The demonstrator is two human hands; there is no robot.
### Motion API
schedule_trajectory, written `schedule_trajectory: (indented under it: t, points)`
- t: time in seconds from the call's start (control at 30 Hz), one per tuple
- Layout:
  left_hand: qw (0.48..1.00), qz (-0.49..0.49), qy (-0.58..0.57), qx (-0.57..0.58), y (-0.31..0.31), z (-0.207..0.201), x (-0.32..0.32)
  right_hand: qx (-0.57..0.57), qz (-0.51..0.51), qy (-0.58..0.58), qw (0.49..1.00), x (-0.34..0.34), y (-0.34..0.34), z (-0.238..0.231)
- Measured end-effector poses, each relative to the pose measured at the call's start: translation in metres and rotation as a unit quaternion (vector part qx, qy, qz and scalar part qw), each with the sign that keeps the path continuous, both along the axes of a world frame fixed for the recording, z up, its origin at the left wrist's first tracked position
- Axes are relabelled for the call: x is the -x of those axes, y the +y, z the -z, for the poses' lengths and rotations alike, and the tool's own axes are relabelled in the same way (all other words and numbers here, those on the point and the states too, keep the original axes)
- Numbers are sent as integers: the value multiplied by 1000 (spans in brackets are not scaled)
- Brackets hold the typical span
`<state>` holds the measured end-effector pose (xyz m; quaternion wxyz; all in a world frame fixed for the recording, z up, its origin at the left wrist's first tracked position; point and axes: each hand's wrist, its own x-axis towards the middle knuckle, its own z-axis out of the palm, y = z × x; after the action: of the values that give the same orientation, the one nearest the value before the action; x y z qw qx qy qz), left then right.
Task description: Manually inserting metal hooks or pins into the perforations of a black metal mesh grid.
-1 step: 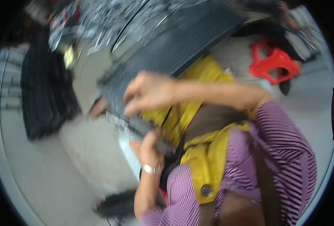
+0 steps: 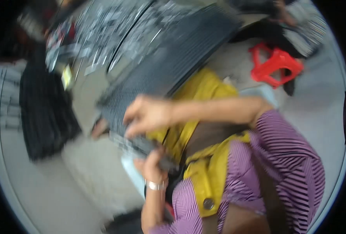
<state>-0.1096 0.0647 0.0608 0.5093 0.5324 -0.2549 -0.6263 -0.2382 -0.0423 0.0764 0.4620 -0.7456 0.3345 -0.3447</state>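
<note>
My left hand (image 2: 151,167), with a silver band at its wrist, is wrapped round a grey bundle of thin strips (image 2: 145,147). The bundle slants across the front of my lap, and its far end looks clear and silvery; blur hides its exact kind. Just above it hovers my right hand (image 2: 151,115), fingers curved, with a gap between thumb and forefinger. Nothing shows between those fingers, though they are smeared by motion. A yellow apron (image 2: 200,85) covers my lap below the right forearm.
Beyond my knees stands a long dark ribbed surface (image 2: 173,54), with many clear and silvery pieces (image 2: 102,39) heaped behind it. To the left is a black pleated stack (image 2: 44,109). At the right are a red stool (image 2: 276,66) and another person's striped clothing (image 2: 303,29).
My right hand has come down closer to the bundle and my left hand. The left hand keeps its grip. The whole view has shifted slightly.
</note>
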Motion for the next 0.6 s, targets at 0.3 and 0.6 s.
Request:
schedule_trajectory:
  t: [0.3, 0.6]
  points:
    - [995, 92, -33, -9, 22, 3, 5, -99, 82, -156, 979, -3, 22, 20]
    - [983, 170, -63, -27, 13, 1, 3, -165, 80, -164, 969, 14, 14, 16]
